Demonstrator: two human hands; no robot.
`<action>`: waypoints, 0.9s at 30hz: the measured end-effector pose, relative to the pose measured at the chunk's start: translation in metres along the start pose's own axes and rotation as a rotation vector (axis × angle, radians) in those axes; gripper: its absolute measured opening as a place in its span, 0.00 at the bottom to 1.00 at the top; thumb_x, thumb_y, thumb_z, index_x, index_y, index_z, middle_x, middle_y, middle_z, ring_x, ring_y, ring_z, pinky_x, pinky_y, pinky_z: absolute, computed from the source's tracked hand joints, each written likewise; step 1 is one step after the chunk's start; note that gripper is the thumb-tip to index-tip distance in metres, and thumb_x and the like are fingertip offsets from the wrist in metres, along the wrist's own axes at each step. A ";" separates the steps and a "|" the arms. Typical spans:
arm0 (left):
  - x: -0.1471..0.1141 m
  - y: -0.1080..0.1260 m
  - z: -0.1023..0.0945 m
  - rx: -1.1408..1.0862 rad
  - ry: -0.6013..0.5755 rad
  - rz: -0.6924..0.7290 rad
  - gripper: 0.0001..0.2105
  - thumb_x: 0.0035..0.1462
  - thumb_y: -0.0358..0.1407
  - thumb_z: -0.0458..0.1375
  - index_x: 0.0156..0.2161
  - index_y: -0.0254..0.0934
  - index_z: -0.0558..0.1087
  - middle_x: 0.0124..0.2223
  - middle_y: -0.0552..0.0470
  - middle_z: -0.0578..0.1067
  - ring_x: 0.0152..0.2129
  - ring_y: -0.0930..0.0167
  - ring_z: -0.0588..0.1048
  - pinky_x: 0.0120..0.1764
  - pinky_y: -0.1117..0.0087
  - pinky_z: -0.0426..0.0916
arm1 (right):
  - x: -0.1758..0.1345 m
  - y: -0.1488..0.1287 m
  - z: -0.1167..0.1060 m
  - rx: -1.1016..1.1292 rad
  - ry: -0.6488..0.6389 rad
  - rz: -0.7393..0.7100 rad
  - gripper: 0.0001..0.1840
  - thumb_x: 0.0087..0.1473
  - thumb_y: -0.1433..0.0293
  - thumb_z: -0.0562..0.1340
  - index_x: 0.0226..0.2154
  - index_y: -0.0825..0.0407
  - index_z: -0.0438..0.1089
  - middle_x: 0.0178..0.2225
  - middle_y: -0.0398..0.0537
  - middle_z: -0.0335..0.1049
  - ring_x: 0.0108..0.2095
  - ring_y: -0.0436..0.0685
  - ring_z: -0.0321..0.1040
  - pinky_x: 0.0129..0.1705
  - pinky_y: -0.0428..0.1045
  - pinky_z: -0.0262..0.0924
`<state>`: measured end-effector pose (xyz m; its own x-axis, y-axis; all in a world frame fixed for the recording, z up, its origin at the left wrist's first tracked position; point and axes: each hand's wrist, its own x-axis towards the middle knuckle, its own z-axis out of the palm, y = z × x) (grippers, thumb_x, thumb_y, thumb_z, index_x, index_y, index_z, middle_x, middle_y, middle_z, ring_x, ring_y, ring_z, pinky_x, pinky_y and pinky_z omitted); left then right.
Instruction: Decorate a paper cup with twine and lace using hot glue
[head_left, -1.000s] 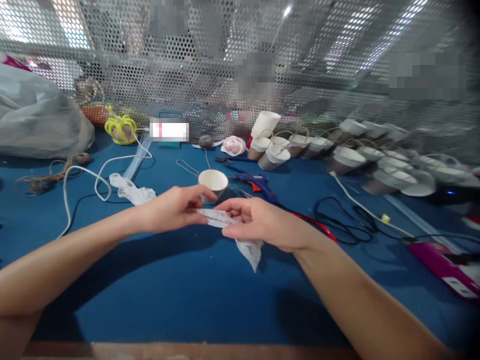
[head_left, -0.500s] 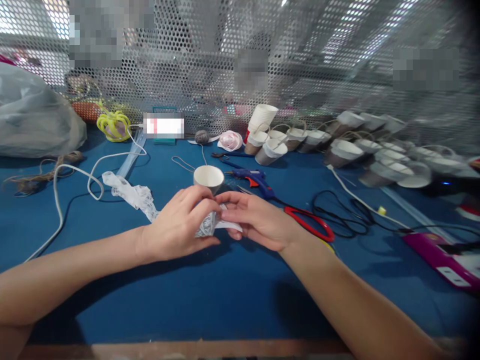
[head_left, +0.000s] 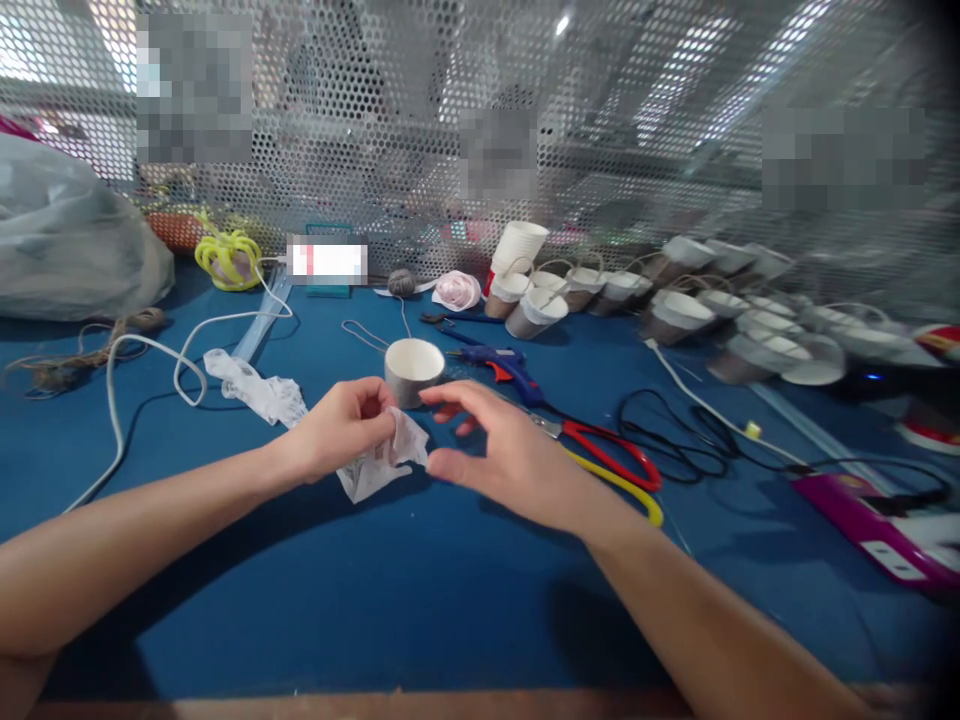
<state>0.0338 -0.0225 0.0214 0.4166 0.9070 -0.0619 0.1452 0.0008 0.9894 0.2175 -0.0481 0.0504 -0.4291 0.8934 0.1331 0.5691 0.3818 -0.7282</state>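
My left hand (head_left: pixel 339 428) is closed in a pinch on a strip of white lace (head_left: pixel 373 472), whose loose end spreads out between the two hands. The rest of the strip runs leftward across the blue table. Nothing is held by my right hand (head_left: pixel 517 458), with its thumb and fingers apart just right of the lace end. Right behind both hands stands a small grey-sided cup (head_left: pixel 415 380) with a white inside. To the right lie a blue glue gun (head_left: pixel 499 362) and scissors with red and yellow handles (head_left: pixel 615 452), partly behind my right hand.
Several small handled cups (head_left: pixel 536 310) and a white cup stack (head_left: pixel 519 246) stand at the back right. A purple power strip (head_left: pixel 847 520) lies far right, a black cord (head_left: pixel 675 430) nearer. A white cable (head_left: pixel 120 400) loops at left, by a plastic bag (head_left: pixel 71 235).
My hands were together on the lace; my right hand has let go, opened and drawn slightly apart. The lace end now hangs spread from my left hand, and more of the cup shows.
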 end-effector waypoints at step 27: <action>0.031 -0.010 -0.045 0.555 0.014 0.328 0.11 0.52 0.41 0.54 0.27 0.34 0.67 0.20 0.58 0.63 0.17 0.78 0.59 0.20 0.78 0.54 | 0.035 0.044 0.007 -0.195 0.262 -0.166 0.06 0.51 0.71 0.59 0.24 0.51 0.63 0.46 0.54 0.67 0.41 0.57 0.67 0.36 0.52 0.61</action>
<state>0.0048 0.0249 0.0154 0.5073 0.8283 0.2378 0.4561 -0.4922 0.7415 0.2222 -0.0018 0.0185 -0.3467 0.8363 0.4248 0.6405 0.5419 -0.5441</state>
